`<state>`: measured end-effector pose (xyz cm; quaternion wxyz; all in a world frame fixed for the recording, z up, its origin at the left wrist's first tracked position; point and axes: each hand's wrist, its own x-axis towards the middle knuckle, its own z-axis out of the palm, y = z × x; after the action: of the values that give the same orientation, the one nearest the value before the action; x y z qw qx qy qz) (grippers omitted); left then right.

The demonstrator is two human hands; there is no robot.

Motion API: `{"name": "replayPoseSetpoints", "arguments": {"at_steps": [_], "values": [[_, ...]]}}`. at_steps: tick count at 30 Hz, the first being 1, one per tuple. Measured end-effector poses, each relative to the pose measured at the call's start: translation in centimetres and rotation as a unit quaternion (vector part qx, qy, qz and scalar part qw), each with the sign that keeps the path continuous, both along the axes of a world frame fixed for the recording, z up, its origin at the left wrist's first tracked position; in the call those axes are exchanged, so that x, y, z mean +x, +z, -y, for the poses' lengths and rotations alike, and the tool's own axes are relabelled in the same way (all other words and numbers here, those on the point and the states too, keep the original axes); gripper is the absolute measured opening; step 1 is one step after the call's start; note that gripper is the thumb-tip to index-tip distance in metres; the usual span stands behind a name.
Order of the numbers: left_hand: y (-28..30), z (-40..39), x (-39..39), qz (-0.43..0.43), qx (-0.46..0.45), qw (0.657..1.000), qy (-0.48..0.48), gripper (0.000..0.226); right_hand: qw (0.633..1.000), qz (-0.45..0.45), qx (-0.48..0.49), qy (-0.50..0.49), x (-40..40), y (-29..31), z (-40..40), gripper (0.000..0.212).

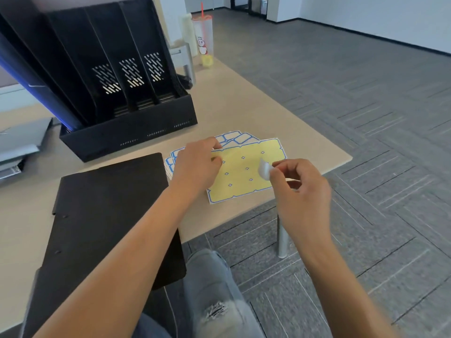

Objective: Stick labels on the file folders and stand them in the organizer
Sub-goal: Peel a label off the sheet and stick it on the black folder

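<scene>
A yellow label backing sheet (246, 170) with a blue border lies on the table near its right edge, on top of other sheets of blue-framed labels (235, 137). My left hand (197, 164) presses the sheet's upper left corner with its fingertips. My right hand (301, 189) pinches a white label (264, 169), curled and lifted just above the sheet's right side. A black file folder (107, 215) lies flat on the table to the left of the sheets. The black organizer (127, 132) stands behind it, with a blue folder (31, 81) in its leftmost slot.
Grey folders (22, 140) are stacked at the left edge of the beige table (288, 118). A plastic cup with a red straw (203, 37) stands at the far corner. The table's right edge and a metal leg (283, 237) border grey carpet. My knee in jeans (210, 284) is below.
</scene>
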<state>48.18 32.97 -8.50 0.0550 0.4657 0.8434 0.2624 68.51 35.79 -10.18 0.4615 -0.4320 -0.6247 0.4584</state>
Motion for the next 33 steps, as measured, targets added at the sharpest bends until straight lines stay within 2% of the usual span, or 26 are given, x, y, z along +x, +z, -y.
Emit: {"name": "replayPoseSetpoints", "arguments": {"at_steps": [5, 8, 11, 17, 24, 29, 33], "values": [[-0.4, 0.9, -1.2, -0.012, 0.015, 1.000, -0.018, 0.040, 0.999, 0.020, -0.034, 0.016, -2.4, -1.2, 0.0, 0.008], [-0.2, 2.4, -1.2, -0.020, 0.062, 0.998, -0.022, 0.028, 0.998, 0.042, -0.048, 0.028, -3.2, -1.8, 0.0, 0.007], [0.5, 4.8, 0.3, 0.049, 0.127, 0.990, -0.027, 0.012, 0.998, 0.038, -0.038, 0.039, -3.8, -1.7, 0.6, 0.009], [1.4, 8.9, 3.8, 0.148, 0.168, 0.972, -0.075, 0.017, 0.995, -0.004, -0.024, 0.096, -4.6, -0.1, 2.9, 0.009], [1.5, 12.4, 3.6, 0.192, 0.208, 0.959, -0.028, 0.018, 0.985, -0.009, -0.017, 0.174, -5.3, 1.5, 5.2, 0.010], [1.5, 14.9, 2.6, 0.189, 0.258, 0.947, 0.019, 0.014, 0.968, 0.026, 0.035, 0.247, -6.1, 2.3, 6.9, 0.025], [1.3, 16.6, 1.8, 0.167, 0.283, 0.944, 0.042, 0.011, 0.964, 0.037, 0.043, 0.260, -7.1, 2.8, 8.2, 0.028]]}}
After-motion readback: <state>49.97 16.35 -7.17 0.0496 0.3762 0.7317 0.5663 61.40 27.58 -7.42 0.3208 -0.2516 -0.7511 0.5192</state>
